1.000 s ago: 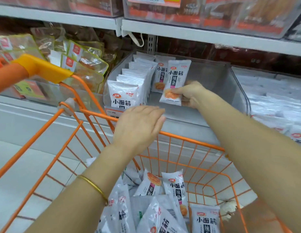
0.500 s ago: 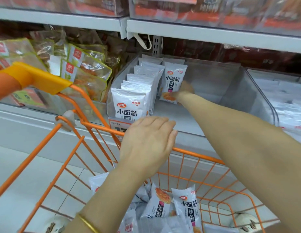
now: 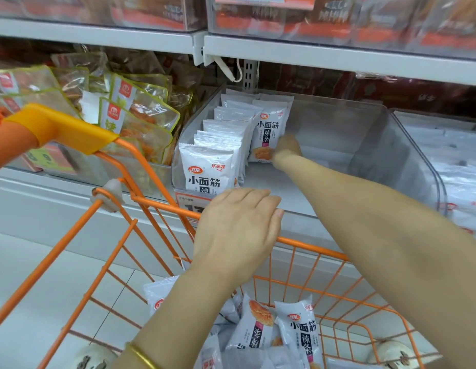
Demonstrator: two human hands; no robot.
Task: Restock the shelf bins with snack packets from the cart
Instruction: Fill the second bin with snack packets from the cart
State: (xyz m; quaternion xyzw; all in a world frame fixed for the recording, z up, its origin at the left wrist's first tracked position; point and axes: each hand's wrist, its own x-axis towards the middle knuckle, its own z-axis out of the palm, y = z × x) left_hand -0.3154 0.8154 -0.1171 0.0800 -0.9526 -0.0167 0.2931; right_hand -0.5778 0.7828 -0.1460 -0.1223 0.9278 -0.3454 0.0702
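A clear shelf bin (image 3: 391,155) holds a front-to-back row of white snack packets (image 3: 209,171) along its left side. Deep in the bin, my right hand (image 3: 286,149) holds the lower corner of one white packet (image 3: 270,129) standing upright beside the row. My left hand (image 3: 238,230) hovers palm down, fingers straight, over the front rim of the orange cart (image 3: 306,242), holding nothing. Several more white packets (image 3: 300,331) lie in the cart below.
A bin of clear yellow-edged snack bags (image 3: 141,121) stands to the left, behind the cart's yellow handle end (image 3: 58,126). Another bin of white packets (image 3: 463,182) is on the right. A shelf (image 3: 338,55) with boxed goods runs overhead. The right side of the middle bin is bare.
My right hand has carried the packet from the bin's front deeper in, up against the row. My left hand stays above the cart rim.
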